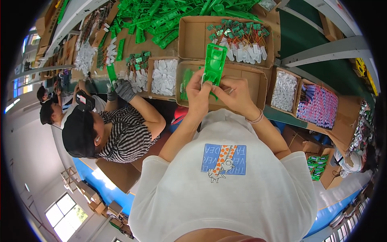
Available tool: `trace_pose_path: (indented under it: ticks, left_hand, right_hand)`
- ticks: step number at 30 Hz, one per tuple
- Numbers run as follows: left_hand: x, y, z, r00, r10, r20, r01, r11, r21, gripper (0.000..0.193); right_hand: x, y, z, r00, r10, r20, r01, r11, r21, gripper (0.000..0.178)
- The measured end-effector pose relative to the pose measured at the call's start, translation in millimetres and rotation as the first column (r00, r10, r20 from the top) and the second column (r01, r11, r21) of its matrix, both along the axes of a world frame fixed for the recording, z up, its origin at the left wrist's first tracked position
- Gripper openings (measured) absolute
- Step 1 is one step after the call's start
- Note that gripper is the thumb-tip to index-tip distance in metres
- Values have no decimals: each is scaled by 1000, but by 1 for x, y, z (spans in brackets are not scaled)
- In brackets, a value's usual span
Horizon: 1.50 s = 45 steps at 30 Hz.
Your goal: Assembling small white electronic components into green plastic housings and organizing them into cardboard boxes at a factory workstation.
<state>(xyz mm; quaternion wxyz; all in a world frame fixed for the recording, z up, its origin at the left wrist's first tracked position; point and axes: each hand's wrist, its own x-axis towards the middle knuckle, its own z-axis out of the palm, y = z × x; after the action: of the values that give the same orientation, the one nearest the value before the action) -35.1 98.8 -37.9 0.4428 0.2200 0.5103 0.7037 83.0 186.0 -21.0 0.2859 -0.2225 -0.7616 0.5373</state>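
Observation:
Both of my hands meet over the near cardboard tray [252, 82] around a green plastic shell [215, 60]. The shell stands with its hollow, ribbed inside toward me and its long end pointing away. My left hand [198, 92] grips its lower left edge, thumb across the near end. Thumb and fingers of my right hand [238, 94] close on the near right end; any small part between them is too hidden to name. More green shells [186, 82] lie in the tray's left side. Just beyond, a second cardboard tray [193, 44] holds green circuit boards [242, 30] wired to white plastic pieces [250, 52].
Boxes of white plastic pieces [164, 76] flank me left and right, with a box of pink-purple cylinders [318, 105] farther right. Green shells [161, 20] are heaped at the back. A co-worker's gloved hand [124, 89] works at left. A metal frame [322, 52] crosses the upper right.

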Motion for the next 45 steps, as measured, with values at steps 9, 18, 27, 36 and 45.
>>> trace_pose_path:
  ticks: [9,18,27,36,45]
  left_hand:
    - [-10,7,-2,934,-187,304,180,982,51,45]
    - [-2,7,12,913,-279,299,269,960,74,50]
    - [-27,11,-4,993,-94,-77,89,994,-62,40]
    - [-20,4,-22,993,-89,-79,71,975,-209,27]
    - [-3,8,-19,795,-231,-561,5,927,-375,30]
  right_hand:
    - [7,18,-30,997,54,-55,-76,836,-544,23]
    - [12,12,-25,997,3,79,29,918,-396,21]
    - [35,52,16,953,303,12,-225,733,-642,48]
    - [27,80,39,994,62,-88,-107,666,-738,32]
    - [-24,65,-1,994,-104,33,85,544,-835,31]
